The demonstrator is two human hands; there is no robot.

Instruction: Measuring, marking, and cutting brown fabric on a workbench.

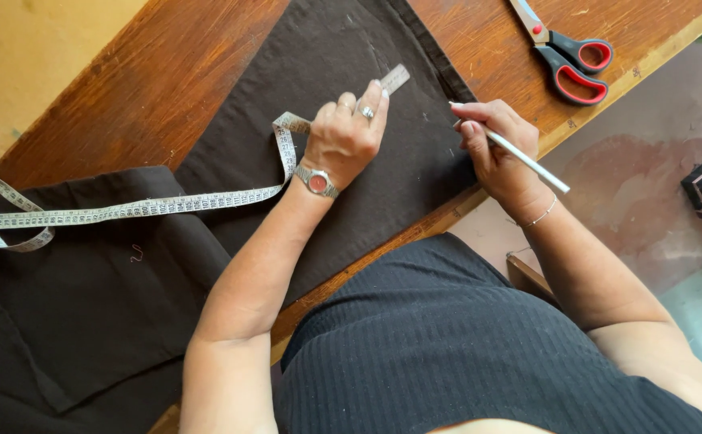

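**So, Two Hands Busy on a Dark Cloth**

Right on top of the wooden table (166,72) lies a big piece of dark brown cloth (351,185). It covers the middle of the table and hangs a little over the near edge.

The left hand (343,141) rests on the cloth. Its fingers are curled down and they press on the end of a soft measuring tape (126,210). The tip of the tape pokes out from under the fingertips, up near the top of the cloth. From the hand, the tape bends and runs far off to the left, where it loops back on itself. This hand has a ring on one finger and a watch on the wrist (the watch face is reddish).

The right hand (500,153) sits just beside the left one, near the right edge of the cloth. Its fingers are closed around a thin white pencil (528,163). The pencil's tip points at the cloth and its back end sticks out past the wrist. A thin bracelet goes around this wrist.

Scissors (572,60) with red and black handles lie on bare wood, up at the far right, well apart from both hands.
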